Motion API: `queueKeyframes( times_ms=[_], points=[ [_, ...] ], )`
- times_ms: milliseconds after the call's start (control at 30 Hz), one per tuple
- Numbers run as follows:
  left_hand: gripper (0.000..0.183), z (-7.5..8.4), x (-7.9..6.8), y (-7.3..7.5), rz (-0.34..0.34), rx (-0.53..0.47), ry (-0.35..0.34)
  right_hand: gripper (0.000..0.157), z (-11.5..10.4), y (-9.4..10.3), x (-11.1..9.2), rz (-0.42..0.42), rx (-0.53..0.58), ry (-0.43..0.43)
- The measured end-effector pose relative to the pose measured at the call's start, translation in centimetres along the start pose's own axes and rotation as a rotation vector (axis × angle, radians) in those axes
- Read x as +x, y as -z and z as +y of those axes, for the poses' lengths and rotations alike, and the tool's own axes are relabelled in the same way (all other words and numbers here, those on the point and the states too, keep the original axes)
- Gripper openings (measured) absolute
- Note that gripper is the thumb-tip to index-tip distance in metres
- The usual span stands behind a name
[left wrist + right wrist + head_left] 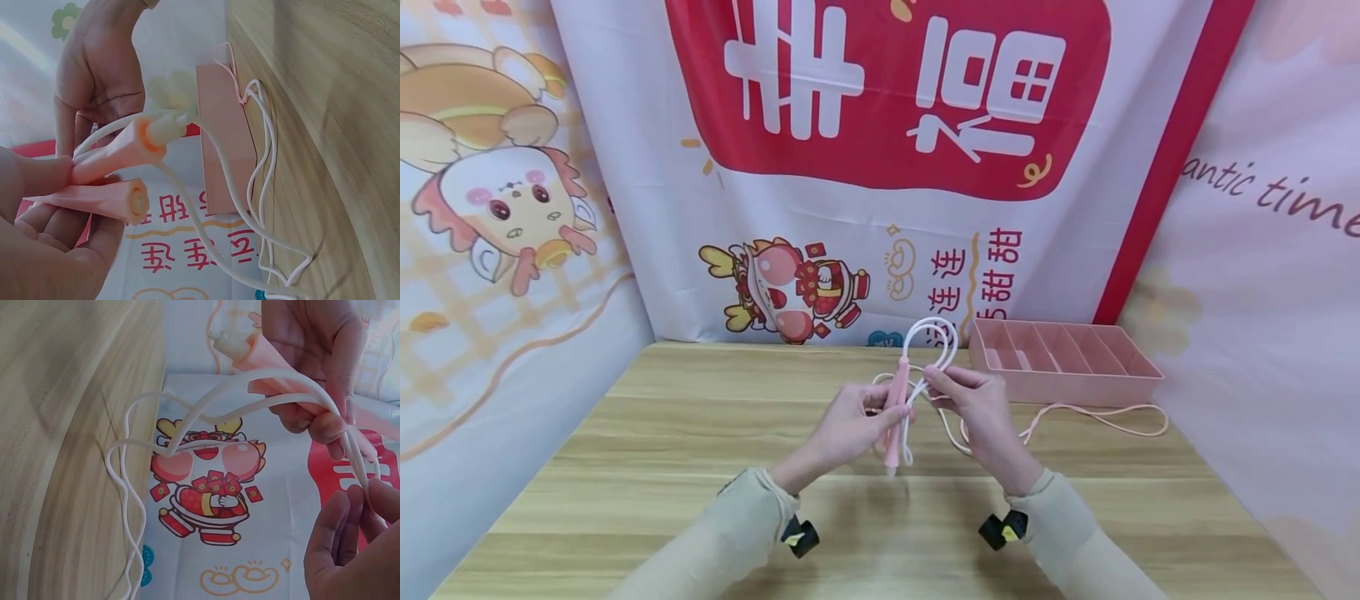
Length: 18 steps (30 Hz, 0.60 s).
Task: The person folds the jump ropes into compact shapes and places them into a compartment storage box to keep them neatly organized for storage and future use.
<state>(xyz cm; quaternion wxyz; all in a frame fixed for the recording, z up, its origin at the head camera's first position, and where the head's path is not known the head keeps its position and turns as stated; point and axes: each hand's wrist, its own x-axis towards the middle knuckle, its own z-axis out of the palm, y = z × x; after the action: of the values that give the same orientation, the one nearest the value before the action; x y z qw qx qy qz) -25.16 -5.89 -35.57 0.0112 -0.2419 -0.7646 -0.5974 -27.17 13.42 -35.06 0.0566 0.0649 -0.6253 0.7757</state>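
A jump rope has two pink tapered handles [119,200] and a white cord [206,412]. My left hand [853,425] grips both handles side by side between thumb and fingers, above the table. In the left wrist view the handles' wide ends point right, one with a whitish tip. Close by, my right hand [977,408] pinches the doubled cord between thumb and fingertips, as the right wrist view shows. A loop of cord rises over both hands in the head view. More cord hangs below the handles and trails across the table.
A pink divided box [1075,383] stands at the table's back right. In front of it lies a loop of pinkish cord [1120,408]. Behind the wooden table [700,467] hangs a red and white printed cloth [880,200], with printed walls on both sides.
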Motion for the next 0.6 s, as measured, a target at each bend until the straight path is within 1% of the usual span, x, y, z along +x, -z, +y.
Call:
queueKeyframes(
  times_ms=[200, 300, 367, 400, 467, 533, 600],
  points=[
    [0.017, -0.2, 0.0, 0.4, -0.017, -0.095, 0.073, 0.024, 0.0, 0.1, -0.1, -0.021, -0.028, -0.001],
    [0.020, -0.1, -0.1, 0.4, 0.000, -0.154, 0.094, 0.025, 0.0, 0.1, 0.0, -0.025, -0.051, -0.007],
    [0.022, -0.1, -0.1, 0.5, 0.022, -0.184, 0.102, 0.027, 0.2, 0.2, 0.0, -0.047, -0.057, -0.012],
    [0.023, -0.1, -0.1, 0.5, 0.033, -0.201, 0.105, 0.028, 0.2, 0.3, 0.0, -0.068, -0.066, -0.018],
    [0.024, 0.0, -0.1, 0.6, 0.052, -0.227, 0.103, 0.034, 0.5, 0.5, 0.0, -0.142, -0.088, -0.029],
    [0.025, 0.0, 0.0, 0.8, 0.065, -0.250, 0.099, 0.039, 0.9, 0.6, 0.0, -0.239, -0.108, -0.041],
    [0.025, 0.1, 0.1, 0.9, 0.080, -0.252, 0.103, 0.044, 1.3, 0.7, -0.1, -0.347, -0.154, -0.042]
  ],
)
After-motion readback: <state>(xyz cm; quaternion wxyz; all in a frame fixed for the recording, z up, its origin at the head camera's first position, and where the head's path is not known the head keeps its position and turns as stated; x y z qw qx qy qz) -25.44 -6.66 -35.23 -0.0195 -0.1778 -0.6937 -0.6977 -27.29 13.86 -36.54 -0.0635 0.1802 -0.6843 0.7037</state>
